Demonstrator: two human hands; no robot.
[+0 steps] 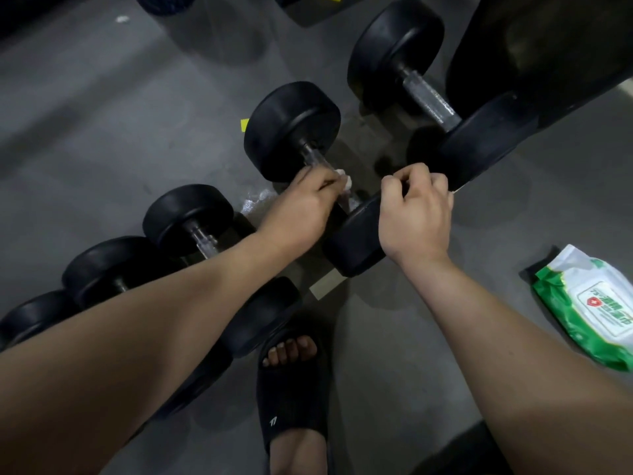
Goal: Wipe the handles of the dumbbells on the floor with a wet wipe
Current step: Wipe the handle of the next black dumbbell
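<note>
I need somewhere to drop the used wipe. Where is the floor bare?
Bare floor lies between the right hand and the wipe pack, and a wider stretch lies beyond the dumbbells, upper left. The gaps between them are tight, and the left hand works there with the wipe.

A black slide sandal [294, 389] with bare toes showing rests on the grey floor [102, 132], nearer the camera than the fingers [411, 180]. Right of them, well apart, lies a green-and-white wipes pack [592, 310]. A yellow tape scrap [244, 124] lies beyond them, leftward; a pale strip [327, 284] lies nearer the camera than the fingers.
</note>
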